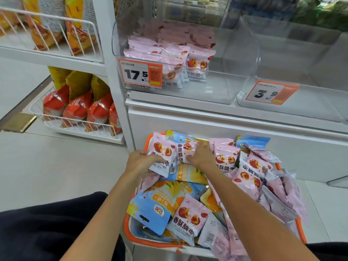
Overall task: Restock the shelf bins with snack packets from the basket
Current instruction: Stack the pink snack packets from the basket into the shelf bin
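Fingers (150, 157) of the left hand (141, 161) curl around a pink packet (162, 153) at the basket's (150, 242) far end, while the right hand (201, 155) grips a second pink packet (185, 149) beside it. By the look of it, restocking is barely begun: the left bin (235, 85), tagged 17.5, is partly filled, the right bin (310, 102), tagged 3.9, looks empty, and the basket remains heaped. Blue packets (150, 210) read "Dole".

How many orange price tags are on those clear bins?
2. One price tag reading 17.5 is on the clear bin holding pink packets; the other tag, reading 3.9, is on the bin to its right.
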Available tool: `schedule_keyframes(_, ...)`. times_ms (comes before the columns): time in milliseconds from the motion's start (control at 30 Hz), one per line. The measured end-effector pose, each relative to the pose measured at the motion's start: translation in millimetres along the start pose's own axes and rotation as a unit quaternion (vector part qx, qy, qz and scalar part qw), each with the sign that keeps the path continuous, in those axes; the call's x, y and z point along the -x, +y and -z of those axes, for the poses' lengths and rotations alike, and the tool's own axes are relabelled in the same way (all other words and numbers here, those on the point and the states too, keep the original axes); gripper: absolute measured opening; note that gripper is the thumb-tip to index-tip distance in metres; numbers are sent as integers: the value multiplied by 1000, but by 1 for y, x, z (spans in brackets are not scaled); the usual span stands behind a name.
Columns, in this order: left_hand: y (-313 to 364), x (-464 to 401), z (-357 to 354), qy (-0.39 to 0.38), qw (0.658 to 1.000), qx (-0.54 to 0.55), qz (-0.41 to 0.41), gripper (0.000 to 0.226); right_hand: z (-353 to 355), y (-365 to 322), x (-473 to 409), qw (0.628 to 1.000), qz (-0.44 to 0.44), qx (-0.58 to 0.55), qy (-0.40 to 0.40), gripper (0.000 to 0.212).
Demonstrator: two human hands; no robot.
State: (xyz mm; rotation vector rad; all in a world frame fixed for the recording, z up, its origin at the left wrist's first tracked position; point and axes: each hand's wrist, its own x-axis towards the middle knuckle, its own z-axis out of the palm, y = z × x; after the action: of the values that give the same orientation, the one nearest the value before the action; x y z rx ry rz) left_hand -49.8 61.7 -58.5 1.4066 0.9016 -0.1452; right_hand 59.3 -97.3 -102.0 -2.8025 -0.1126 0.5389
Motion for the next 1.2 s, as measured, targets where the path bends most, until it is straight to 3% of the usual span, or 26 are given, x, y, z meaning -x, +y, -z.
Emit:
schedule_keyframes(100,-2,0,5,-8,999,47,23,39,-4,-1,-6,1000,2,19,17,69)
schedule_keyframes(200,0,-1,9,-27,998,53,23,32,3,-2,-8,988,-7,-153,-2,26)
schedule_keyframes(300,4,-1,10,-23,998,65,-8,11,22,1,-3,965,4,-262,-24,16)
schedule_keyframes(400,6,-3,14,16,998,49,-43,5,58,10,5,935,37,-352,-15,29)
schedule_keyframes(467,6,-5,14,27,997,-27,-72,11,85,15,15,920,83,-375,-82,29)
schedule_keyframes(533,6,-6,12,8,991,-102,-84,32,102,15,28,911,127,-333,-206,23)
schedule_keyframes(600,11,0,4,-30,987,-132,-84,41,104,6,38,911,168,-271,-260,24)
schedule_keyframes(733,21,20,-8,-147,977,-119,-96,33,92,-22,39,920,202,-288,-171,29)
schedule_keyframes(833,13,14,-4,-147,975,-105,-131,18,82,-41,34,917,209,-327,-93,33)
schedule_keyframes(867,10,10,-1,-134,976,-96,-140,14,78,-45,32,906,184,-370,-88,32)
schedule_keyframes(933,6,3,8,-77,983,-85,-145,27,64,-46,20,899,92,-424,-53,29)
schedule_keyframes(1000,4,-2,19,29,989,-52,-136,52,44,-39,7,934,2,-357,-27,31)
schedule_keyframes(1033,5,-5,26,79,989,-25,-123,61,30,-38,5,949,-22,-309,-62,32)
schedule_keyframes(1100,7,-8,35,126,987,27,-91,65,1,-40,11,961,-32,-231,-147,33)
schedule_keyframes(1200,10,-6,39,120,989,60,-69,48,-32,-45,18,968,-8,-224,-114,35)
